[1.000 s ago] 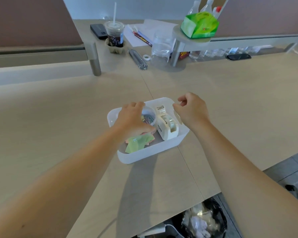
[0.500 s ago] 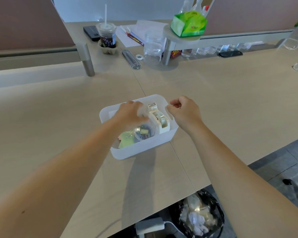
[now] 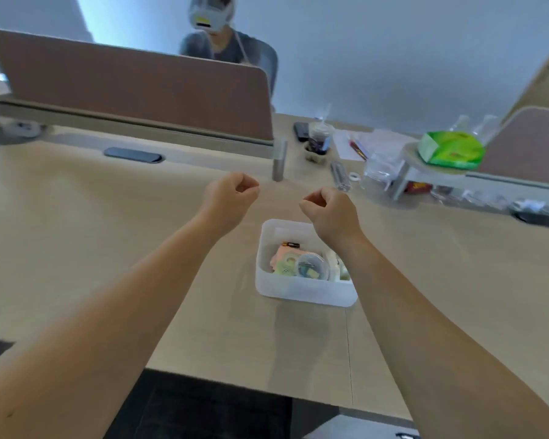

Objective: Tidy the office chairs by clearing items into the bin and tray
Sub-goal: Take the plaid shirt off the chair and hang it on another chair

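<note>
A white plastic tray rests on the light wood desk near its front edge. Inside lie a round clear lidded container, pink and green sticky notes, a small battery and part of a white tape dispenser. My left hand hovers above the desk, left of and beyond the tray, fingers curled into a loose fist with nothing in it. My right hand hangs over the tray's far edge, likewise curled and holding nothing. The bin is out of view.
A brown divider panel stands across the desk, with a person seated behind it. At the back right are an iced drink cup, a phone, papers, a clear jar and a green packet on a small stand.
Both hands have lifted out of the tray and away from it, letting go of the round container, which now lies inside. The view has tilted up and swung left; the bin has left the picture.
</note>
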Tool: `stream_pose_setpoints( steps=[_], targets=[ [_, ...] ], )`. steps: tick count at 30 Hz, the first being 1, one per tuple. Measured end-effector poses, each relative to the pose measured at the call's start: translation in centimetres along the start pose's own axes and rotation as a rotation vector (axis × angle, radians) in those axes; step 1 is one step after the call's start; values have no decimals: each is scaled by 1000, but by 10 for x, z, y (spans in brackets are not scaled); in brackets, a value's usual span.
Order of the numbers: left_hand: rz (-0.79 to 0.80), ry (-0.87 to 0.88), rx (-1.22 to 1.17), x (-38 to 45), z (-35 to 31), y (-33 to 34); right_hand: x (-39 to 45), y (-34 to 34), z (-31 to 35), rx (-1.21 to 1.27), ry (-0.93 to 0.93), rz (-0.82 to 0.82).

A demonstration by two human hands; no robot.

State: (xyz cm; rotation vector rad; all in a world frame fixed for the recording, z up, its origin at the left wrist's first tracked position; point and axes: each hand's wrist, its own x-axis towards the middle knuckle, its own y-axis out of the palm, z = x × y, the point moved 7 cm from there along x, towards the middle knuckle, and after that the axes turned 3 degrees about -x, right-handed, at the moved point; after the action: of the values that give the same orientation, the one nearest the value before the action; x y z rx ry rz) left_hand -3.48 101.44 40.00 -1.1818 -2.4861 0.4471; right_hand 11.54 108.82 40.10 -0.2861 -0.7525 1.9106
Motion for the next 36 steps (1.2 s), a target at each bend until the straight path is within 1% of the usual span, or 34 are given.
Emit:
stream_pose_setpoints(
  steps=[5,9,15,21,27,32,36],
  targets=[
    [-219,-68,94,-77,-1,-71,-39,30,48,48,-176,227],
    [-406,-189,143,-154,10,-141,-88,77,98,80,-324,413],
    [-684,-352,242,-294,27,-237,-197,150,170,187,-434,709],
    [-909,-480,276,-446,29,-302,-328,197,224,212,-553,941],
    [-1077,-589,323,-611,18,-352,-475,220,269,230,-644,1069],
    [-1195,-690,336,-749,16,-380,-604,241,283,239,-637,1184],
    [-1254,-752,338,-836,10,-394,-692,255,291,242,-641,1260]
  ],
)
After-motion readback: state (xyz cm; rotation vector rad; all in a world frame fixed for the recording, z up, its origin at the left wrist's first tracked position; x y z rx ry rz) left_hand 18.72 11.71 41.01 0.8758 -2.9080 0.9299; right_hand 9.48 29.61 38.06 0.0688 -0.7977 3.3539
